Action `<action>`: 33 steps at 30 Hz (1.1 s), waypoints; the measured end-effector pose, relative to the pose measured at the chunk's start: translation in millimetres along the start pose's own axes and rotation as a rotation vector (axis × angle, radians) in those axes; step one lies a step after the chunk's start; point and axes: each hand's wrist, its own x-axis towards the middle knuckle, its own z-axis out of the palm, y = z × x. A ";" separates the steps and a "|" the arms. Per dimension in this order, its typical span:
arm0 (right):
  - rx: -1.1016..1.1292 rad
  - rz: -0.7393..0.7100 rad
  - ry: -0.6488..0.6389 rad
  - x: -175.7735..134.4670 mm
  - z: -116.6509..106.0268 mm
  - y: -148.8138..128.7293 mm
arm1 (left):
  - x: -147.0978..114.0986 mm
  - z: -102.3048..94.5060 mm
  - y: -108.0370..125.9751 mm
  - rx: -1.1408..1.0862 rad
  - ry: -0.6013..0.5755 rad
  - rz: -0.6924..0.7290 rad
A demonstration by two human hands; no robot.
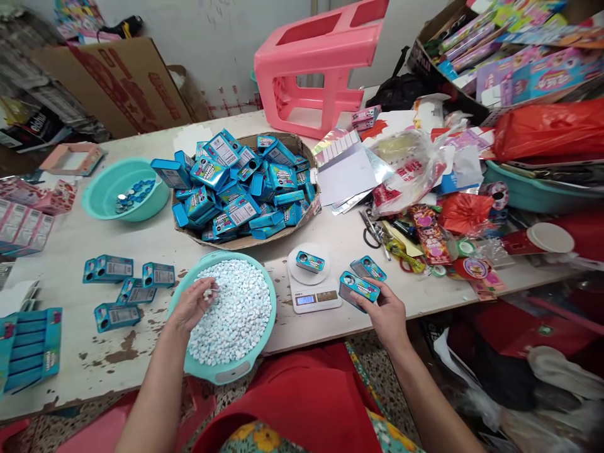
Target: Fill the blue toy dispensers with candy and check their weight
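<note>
My left hand (194, 303) is over a turquoise basin (272, 296) full of small white and pale blue candies (236, 321). Its fingers are pinched together, with a few white candies showing at the tips. In my right hand (387, 309) is a blue candy tin (359, 287), tilted, with a dark round opening at one end of its top. Just behind it a second blue tin (370, 267) rests by the scale; whether my fingers touch it I cannot tell. Another tin (310, 261) sits on the round pan of the white digital scale (315, 299).
A cardboard tray (317, 189) heaped with blue tins stands behind the basin. Several tins (114, 269) lie to the left, near a smaller turquoise bowl (87, 200) with shiny round pieces. Scissors (370, 231) and packaging clutter the right side. A pink stool (325, 53) lies behind.
</note>
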 end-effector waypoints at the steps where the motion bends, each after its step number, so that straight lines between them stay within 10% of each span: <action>1: 0.002 0.002 -0.002 0.6 -1.0 0.4 | 0.6 14.4 4.6 0.067 -0.042 0.006; 9: 0.001 0.023 0.010 7.6 -9.6 -2.9 | 27.5 180.4 29.1 0.888 -0.400 0.418; 14: -0.005 0.038 0.012 9.8 -17.2 -1.2 | 41.8 232.6 22.8 1.316 -0.411 0.670; 20: 0.006 0.036 0.015 13.6 -20.2 4.7 | 48.0 236.7 17.8 1.386 -0.407 0.722; 26: 0.010 0.037 0.010 18.7 -13.5 1.3 | 57.5 225.5 20.4 0.875 -0.392 0.503; 30: 0.009 0.016 0.011 20.4 -7.5 -1.8 | 43.3 186.2 36.7 0.320 -0.315 0.235; 33: 0.009 0.017 0.010 20.6 -3.7 -2.8 | 23.5 134.6 45.9 0.347 -0.167 0.251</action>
